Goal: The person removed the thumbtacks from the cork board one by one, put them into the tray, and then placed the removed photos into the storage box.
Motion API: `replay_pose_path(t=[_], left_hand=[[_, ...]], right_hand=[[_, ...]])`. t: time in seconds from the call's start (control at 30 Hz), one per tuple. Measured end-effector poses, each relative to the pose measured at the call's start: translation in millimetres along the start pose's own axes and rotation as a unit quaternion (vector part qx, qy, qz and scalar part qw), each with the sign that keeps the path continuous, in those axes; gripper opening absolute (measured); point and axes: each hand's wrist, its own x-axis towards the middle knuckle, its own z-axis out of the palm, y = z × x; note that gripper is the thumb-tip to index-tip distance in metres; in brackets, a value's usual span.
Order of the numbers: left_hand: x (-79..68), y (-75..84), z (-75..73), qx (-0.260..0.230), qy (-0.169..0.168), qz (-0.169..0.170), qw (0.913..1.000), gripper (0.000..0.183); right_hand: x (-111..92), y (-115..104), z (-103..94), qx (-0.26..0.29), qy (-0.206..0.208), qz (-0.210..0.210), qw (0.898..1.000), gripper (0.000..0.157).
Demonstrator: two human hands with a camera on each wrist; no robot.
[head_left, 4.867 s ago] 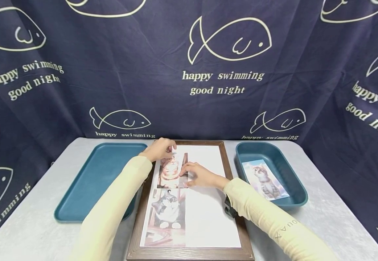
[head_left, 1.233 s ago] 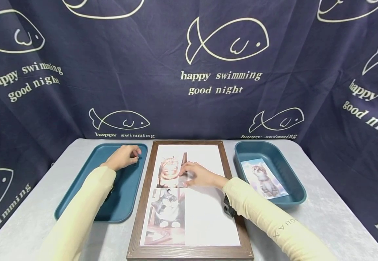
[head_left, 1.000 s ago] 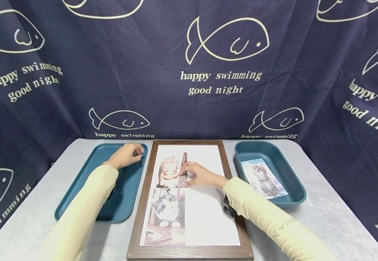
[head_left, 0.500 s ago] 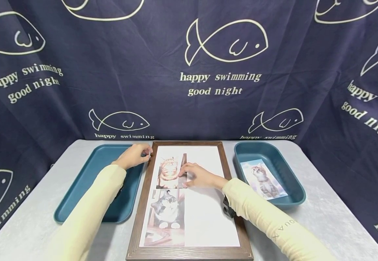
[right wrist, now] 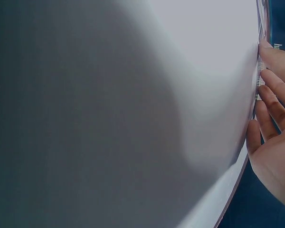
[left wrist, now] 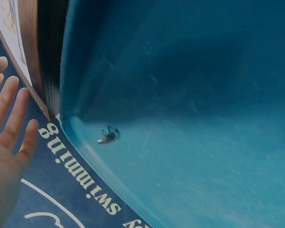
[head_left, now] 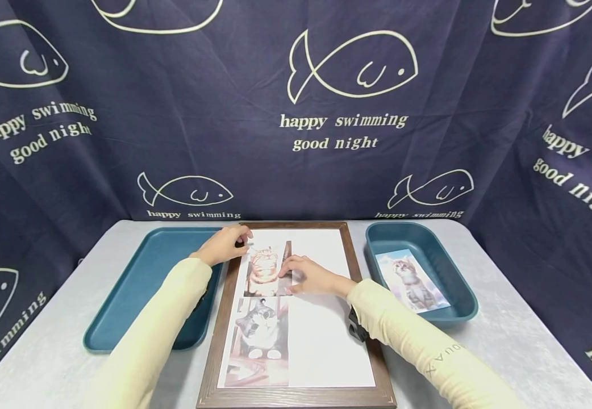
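Note:
In the head view my left hand [head_left: 224, 244] is over the left side of the brown frame [head_left: 228, 318], near the upper left corner of an orange-cat photo [head_left: 262, 267]. Its thumb and forefinger pinch something small and pale, too small to identify. My right hand [head_left: 316, 276] rests its fingertips on that photo's right part, the fingers [right wrist: 270, 128] fairly straight in the right wrist view. Directly below lies a grey-and-white cat photo [head_left: 262, 335], on the left half of the white board [head_left: 334, 341] inside the frame.
A shallow teal tray [head_left: 137, 284] stands left of the frame, with a tiny dark item with a light tip [left wrist: 108, 136] inside it. On the right a deeper teal bin [head_left: 451, 267] holds a kitten photo [head_left: 413, 281]. A dark blue curtain [head_left: 255, 142] hangs behind the table.
My left hand has gone from the orange-cat photo's top to the tray, then back right to the frame's edge near that photo. My right hand has stayed on the photo.

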Motion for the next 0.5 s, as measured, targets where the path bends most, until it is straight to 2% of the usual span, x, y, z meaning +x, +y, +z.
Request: replay_pose_path(t=[0.5], left_hand=[[8.1,5.6,13.2,0.026,-0.010,0.006,0.9996,0.033]], right_hand=[[0,-1,-1.4,0.001,-0.002,-0.003,1.000,0.031]])
